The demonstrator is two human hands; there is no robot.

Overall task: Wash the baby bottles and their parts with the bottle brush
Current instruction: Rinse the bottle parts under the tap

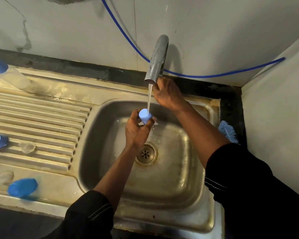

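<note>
Left grip (pixel 136 131) round blue cap (pixel 144 116), its top jutting above, under water stream (pixel 149 97)

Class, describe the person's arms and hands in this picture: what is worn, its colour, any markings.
Both the left hand and the right hand are bare, without gloves; no ring or watch shows. The left sleeve and right sleeve are black, pushed up the forearms, each crossed by thin pale lines.
</note>
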